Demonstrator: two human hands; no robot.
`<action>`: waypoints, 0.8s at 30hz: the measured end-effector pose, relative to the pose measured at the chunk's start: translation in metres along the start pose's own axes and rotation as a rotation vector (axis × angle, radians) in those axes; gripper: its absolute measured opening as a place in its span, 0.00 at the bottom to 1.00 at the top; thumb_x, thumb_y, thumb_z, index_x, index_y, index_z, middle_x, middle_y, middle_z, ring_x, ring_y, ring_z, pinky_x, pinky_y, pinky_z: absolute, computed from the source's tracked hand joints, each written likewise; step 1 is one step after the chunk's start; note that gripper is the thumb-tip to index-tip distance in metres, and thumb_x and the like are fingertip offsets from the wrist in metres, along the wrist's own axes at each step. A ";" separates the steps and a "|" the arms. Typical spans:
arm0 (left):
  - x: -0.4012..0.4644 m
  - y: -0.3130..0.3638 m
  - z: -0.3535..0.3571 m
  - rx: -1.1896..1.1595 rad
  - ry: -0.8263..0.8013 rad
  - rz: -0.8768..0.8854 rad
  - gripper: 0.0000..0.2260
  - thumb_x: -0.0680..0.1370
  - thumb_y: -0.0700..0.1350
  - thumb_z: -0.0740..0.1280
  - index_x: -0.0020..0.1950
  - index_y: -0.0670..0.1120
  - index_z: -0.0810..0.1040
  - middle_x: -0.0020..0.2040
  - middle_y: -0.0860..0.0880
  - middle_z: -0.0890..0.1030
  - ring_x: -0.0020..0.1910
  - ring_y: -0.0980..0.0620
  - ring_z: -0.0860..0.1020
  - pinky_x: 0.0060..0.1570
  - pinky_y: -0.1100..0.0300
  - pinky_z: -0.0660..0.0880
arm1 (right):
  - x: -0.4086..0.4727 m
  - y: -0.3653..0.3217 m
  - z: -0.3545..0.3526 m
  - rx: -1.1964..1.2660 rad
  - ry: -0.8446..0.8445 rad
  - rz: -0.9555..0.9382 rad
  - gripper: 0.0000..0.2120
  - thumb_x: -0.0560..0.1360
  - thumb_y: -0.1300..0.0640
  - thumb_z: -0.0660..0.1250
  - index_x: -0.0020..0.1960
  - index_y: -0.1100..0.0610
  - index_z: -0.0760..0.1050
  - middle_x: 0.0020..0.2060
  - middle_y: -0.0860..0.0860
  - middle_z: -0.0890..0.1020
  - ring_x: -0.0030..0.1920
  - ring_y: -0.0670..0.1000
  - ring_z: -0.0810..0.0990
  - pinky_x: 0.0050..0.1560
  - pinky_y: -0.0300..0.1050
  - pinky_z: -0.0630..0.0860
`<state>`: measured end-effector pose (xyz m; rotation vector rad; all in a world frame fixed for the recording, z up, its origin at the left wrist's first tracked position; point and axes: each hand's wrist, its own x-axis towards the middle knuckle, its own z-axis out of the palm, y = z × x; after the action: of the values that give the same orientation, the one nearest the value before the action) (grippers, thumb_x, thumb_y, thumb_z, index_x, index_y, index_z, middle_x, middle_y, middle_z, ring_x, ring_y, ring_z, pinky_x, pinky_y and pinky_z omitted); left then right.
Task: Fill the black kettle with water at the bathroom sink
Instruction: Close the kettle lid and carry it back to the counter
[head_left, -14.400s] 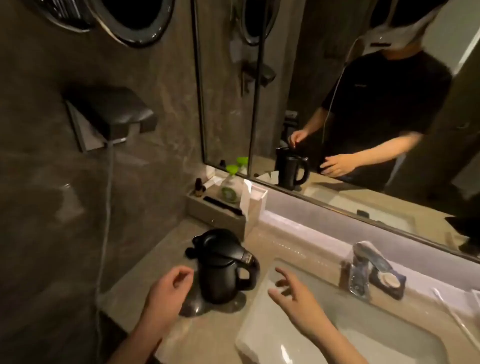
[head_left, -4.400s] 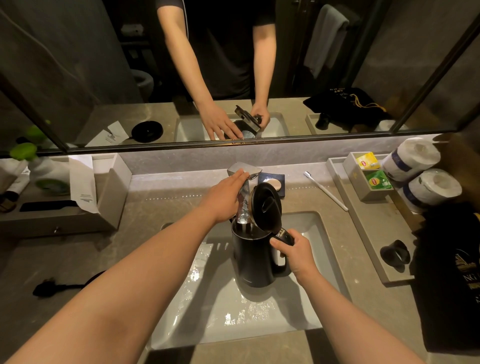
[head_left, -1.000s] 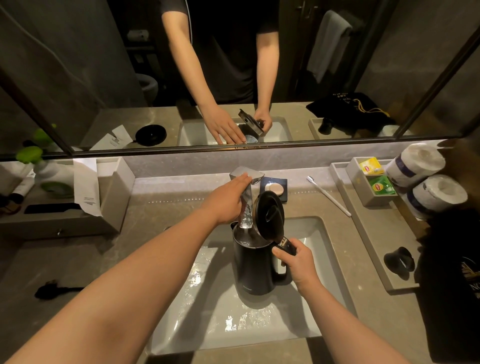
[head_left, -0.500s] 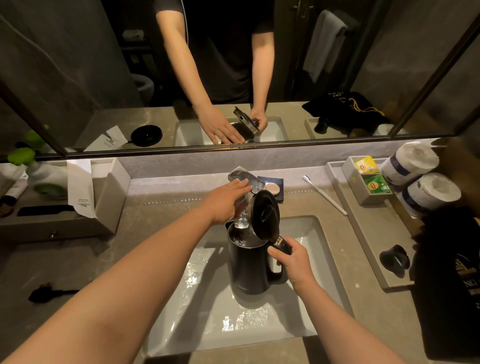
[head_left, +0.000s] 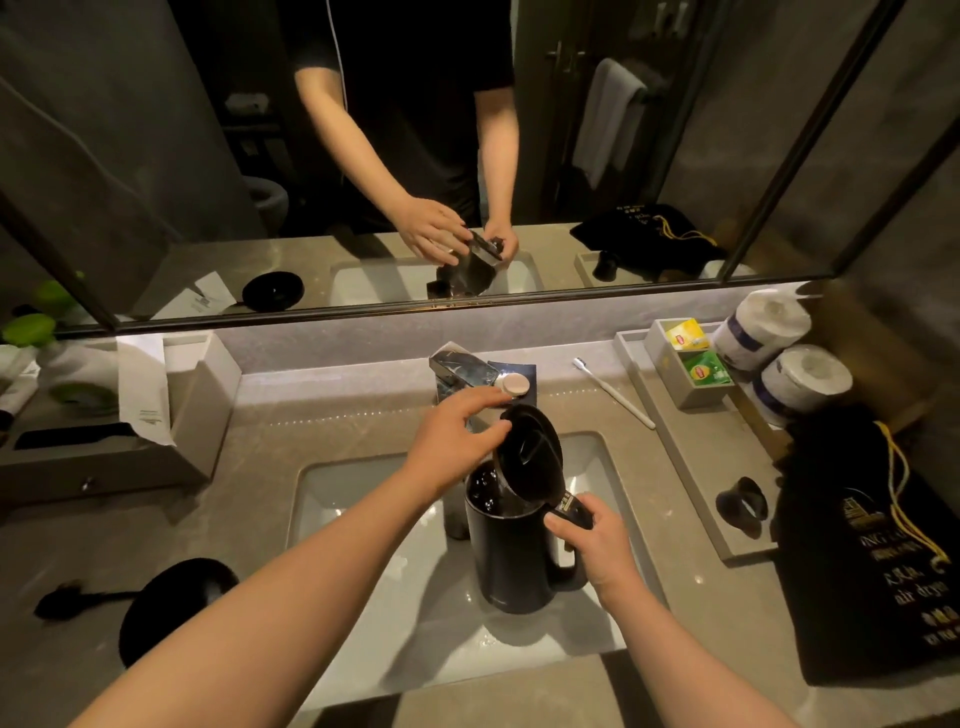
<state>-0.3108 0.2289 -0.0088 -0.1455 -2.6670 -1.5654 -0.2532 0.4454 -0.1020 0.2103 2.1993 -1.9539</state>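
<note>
The black kettle (head_left: 511, 551) stands in the middle of the sink basin (head_left: 358, 499), its lid (head_left: 530, 460) tipped up and blocking the way in from the right; the mouth is open on the left side. The faucet (head_left: 460, 370) rises just behind it, with the left hand (head_left: 457, 441) between faucet and lid. Bare basin lies left of and in front of the kettle. On the worktop (head_left: 322, 421), the strip between basin and back ledge is free. The left is crowded by a tissue box (head_left: 200, 384) and the black kettle base (head_left: 161, 603); the right by a toothbrush (head_left: 613, 392), a tray (head_left: 691, 467) and a black bag (head_left: 872, 551).
</note>
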 end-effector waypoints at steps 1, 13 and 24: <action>-0.001 0.003 0.002 0.025 -0.017 -0.001 0.15 0.75 0.46 0.70 0.62 0.56 0.80 0.61 0.60 0.78 0.59 0.66 0.71 0.61 0.61 0.68 | -0.004 -0.001 -0.005 -0.001 0.007 -0.004 0.06 0.65 0.54 0.75 0.40 0.53 0.80 0.29 0.44 0.80 0.31 0.42 0.77 0.33 0.42 0.74; -0.033 0.021 0.012 0.008 0.017 -0.048 0.11 0.77 0.44 0.68 0.58 0.52 0.83 0.55 0.57 0.83 0.55 0.59 0.78 0.54 0.64 0.72 | -0.033 -0.050 -0.043 -0.013 0.077 -0.168 0.10 0.66 0.51 0.75 0.43 0.55 0.80 0.32 0.45 0.81 0.33 0.43 0.79 0.31 0.37 0.76; -0.054 0.038 -0.011 -0.006 0.083 0.073 0.13 0.79 0.43 0.65 0.64 0.48 0.79 0.60 0.54 0.79 0.62 0.55 0.75 0.61 0.63 0.68 | -0.047 -0.096 -0.030 0.075 0.053 -0.311 0.04 0.67 0.55 0.74 0.41 0.53 0.80 0.30 0.45 0.79 0.31 0.44 0.75 0.30 0.36 0.75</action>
<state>-0.2528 0.2343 0.0251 -0.1721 -2.5645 -1.5229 -0.2311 0.4644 0.0047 -0.0767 2.3108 -2.2144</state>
